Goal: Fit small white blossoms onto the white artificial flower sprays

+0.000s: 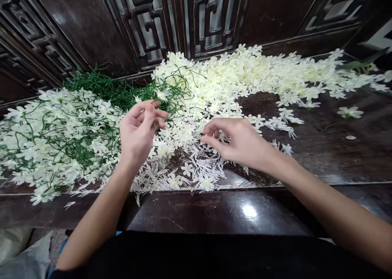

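Note:
My left hand (137, 130) is closed, thumb against curled fingers, over the middle of the bench. A white artificial flower (161, 94) shows right at its fingertips; its stem is mostly hidden by the fingers. To the right, my right hand (234, 140) pinches thumb and forefinger together, low over loose white petals. A tiny dark bit shows at those fingertips, too small to name. Under and between the hands lie thin white stamen pieces (196, 160) and a heap of white-yellow petal heads (214, 83). Behind my left hand is a tangle of green stems (107, 87).
Stemmed white flowers (61, 132) are heaped at the left, some overhanging the front edge of the dark wooden bench (330, 156). A single flower (350, 112) lies at the right. The carved wooden backrest (211, 18) rises behind. Pale bags (27, 250) sit at lower left.

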